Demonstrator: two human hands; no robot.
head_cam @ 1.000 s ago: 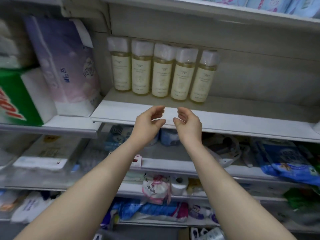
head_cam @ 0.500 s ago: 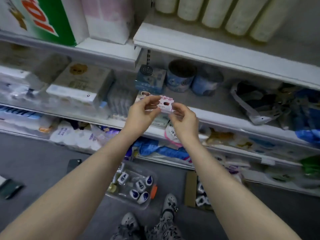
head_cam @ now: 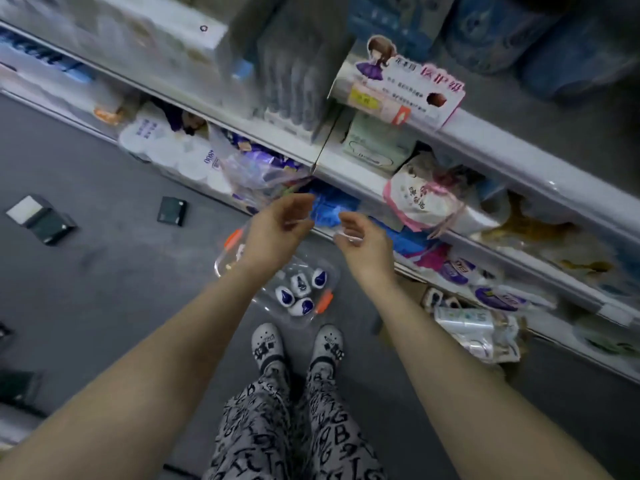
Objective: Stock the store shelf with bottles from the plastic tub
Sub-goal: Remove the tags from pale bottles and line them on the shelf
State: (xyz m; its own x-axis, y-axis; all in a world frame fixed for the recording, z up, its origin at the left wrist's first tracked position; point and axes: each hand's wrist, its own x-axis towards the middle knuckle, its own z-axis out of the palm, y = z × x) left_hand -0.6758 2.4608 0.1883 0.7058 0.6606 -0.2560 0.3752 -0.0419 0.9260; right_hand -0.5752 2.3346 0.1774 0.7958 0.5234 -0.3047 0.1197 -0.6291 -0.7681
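A grey shop floor fills the left of the view, with two dark boxes [head_cam: 41, 220] lying loose on it. A second ago the head faced the upper shelf and its row of bottles, and now it is tipped steeply down, so that row is out of sight.

Near the middle, just ahead of the person's shoes [head_cam: 266, 344], stands the clear plastic tub [head_cam: 221, 268] with orange clips. The left hand [head_cam: 277, 230] hangs over its far side, fingers loosely curled and holding nothing. Half a second ago both hands pinched a small tag together; they have since parted and dropped.

About four white bottles [head_cam: 299, 294] with dark blue marks show clustered in the tub's right end, untouched. The right hand [head_cam: 363, 244] is just beside the tub's far corner, fingers curled. A pale blur sits at its fingertips, and whether it grips anything I cannot tell.

To the right run the lower shelf edges [head_cam: 485, 140], crowded with packets and a pink-and-white card box [head_cam: 408, 88].

The tidying at the upper shelf looks finished and this reads as the reach back for more stock. The next bottle is not yet in hand.
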